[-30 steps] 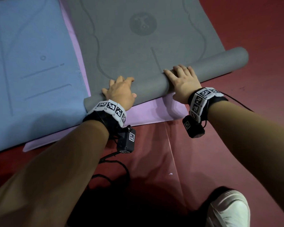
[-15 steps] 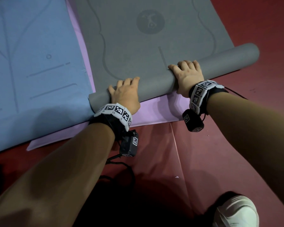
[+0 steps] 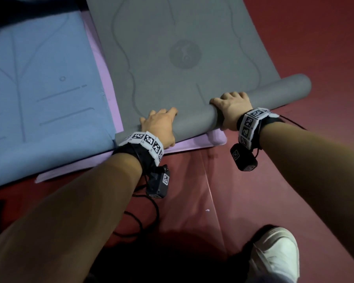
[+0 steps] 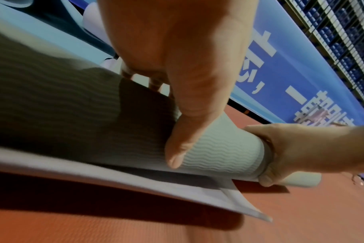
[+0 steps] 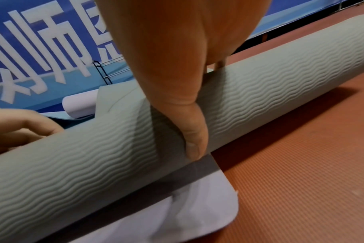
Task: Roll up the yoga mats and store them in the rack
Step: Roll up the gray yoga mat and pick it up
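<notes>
Both hands gripping the half-rolled grey foam yoga mat [image 3: 194, 121], left hand [image 3: 158, 127] beside right hand [image 3: 232, 110], pink mat [image 3: 217, 137] underneath.

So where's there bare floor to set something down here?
Bare red floor lies nearer the person than the lilac mat's edge, between the forearms, and right of the grey yoga mat's roll. To the left it is crowded: the blue mat overlaps the lilac one, and both hands are on the roll.
</notes>
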